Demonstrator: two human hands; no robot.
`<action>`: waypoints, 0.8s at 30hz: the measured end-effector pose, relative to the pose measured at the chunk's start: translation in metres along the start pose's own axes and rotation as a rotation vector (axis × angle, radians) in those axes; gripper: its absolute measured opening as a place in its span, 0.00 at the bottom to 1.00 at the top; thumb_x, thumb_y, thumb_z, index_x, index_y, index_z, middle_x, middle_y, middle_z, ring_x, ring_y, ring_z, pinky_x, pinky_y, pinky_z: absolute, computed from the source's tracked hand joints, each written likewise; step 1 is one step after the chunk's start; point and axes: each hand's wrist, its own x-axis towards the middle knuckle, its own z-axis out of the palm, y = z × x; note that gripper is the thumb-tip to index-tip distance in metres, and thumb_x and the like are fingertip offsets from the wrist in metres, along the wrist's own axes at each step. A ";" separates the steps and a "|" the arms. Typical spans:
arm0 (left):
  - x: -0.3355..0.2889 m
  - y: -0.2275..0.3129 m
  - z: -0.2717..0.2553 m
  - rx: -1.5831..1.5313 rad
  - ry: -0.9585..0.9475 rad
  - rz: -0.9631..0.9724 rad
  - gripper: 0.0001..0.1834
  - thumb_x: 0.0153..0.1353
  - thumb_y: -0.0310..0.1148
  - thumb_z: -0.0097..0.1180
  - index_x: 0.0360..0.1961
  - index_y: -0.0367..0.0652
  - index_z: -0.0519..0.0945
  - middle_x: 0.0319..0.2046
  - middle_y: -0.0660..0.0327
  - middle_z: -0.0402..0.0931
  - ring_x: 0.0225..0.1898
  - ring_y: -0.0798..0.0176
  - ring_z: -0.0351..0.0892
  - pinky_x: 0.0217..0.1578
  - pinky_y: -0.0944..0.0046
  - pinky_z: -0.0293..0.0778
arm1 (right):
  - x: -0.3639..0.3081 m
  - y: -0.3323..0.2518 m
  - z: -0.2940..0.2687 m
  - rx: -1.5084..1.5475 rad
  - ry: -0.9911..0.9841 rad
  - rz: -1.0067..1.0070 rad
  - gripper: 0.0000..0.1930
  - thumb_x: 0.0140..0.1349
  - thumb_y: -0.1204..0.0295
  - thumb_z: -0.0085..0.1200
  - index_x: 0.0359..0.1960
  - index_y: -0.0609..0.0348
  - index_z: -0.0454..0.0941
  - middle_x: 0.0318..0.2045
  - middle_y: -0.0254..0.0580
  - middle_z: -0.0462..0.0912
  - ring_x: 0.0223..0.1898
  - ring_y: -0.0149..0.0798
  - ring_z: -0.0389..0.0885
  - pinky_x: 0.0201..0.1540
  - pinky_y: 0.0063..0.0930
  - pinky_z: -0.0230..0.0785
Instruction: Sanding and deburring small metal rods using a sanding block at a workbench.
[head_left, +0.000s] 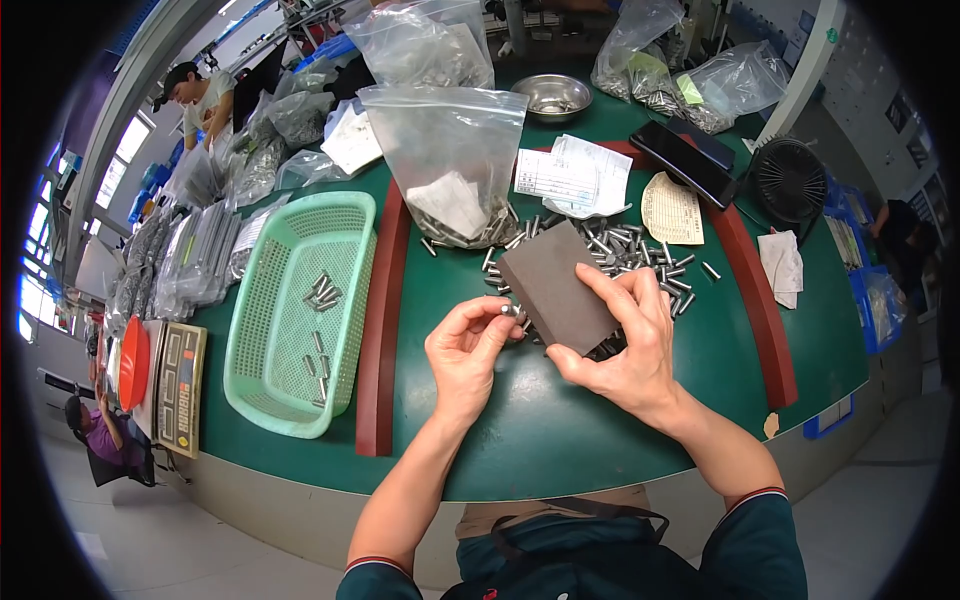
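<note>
My right hand (630, 340) grips a dark grey-brown rectangular block (562, 283), tilted over the table, thumb on its near edge and fingers on its right side. Beside the block's left edge, my left hand (468, 345) pinches a small metal pin (512, 311) between thumb and fingertips. Whether the pin touches the block I cannot tell. A pile of loose metal pins (640, 250) lies behind and under the block, partly hidden by it. To my left, a light green plastic basket (242, 375) holds several similar pins (322, 292).
Dark red bars (378, 370) border the green table (470, 460) left and right. A clear bag of pins (445, 140), paper slips (575, 175), a metal bowl (553, 97), a phone (683, 163) and a black fan (790, 180) stand around the pile. A scale (180, 390) sits far left.
</note>
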 end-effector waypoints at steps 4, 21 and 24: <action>0.001 -0.001 0.001 0.019 0.009 0.049 0.07 0.62 0.19 0.57 0.41 0.33 0.78 0.36 0.59 0.79 0.34 0.69 0.79 0.39 0.70 0.77 | -0.001 -0.002 0.000 0.018 -0.012 0.009 0.39 0.32 0.57 0.71 0.53 0.56 0.77 0.34 0.38 0.68 0.34 0.37 0.68 0.38 0.34 0.55; 0.000 -0.003 0.003 0.036 0.040 0.125 0.07 0.62 0.19 0.57 0.41 0.35 0.77 0.37 0.61 0.77 0.37 0.70 0.78 0.42 0.70 0.76 | -0.004 -0.006 0.001 -0.002 -0.027 -0.013 0.41 0.31 0.54 0.72 0.53 0.56 0.77 0.34 0.39 0.68 0.33 0.37 0.68 0.39 0.33 0.55; -0.001 -0.005 0.006 0.022 0.022 0.144 0.07 0.61 0.18 0.56 0.41 0.35 0.77 0.38 0.62 0.76 0.38 0.70 0.78 0.42 0.70 0.76 | -0.002 -0.005 0.004 -0.015 -0.021 -0.009 0.41 0.32 0.53 0.72 0.53 0.56 0.77 0.33 0.39 0.68 0.33 0.37 0.68 0.39 0.34 0.54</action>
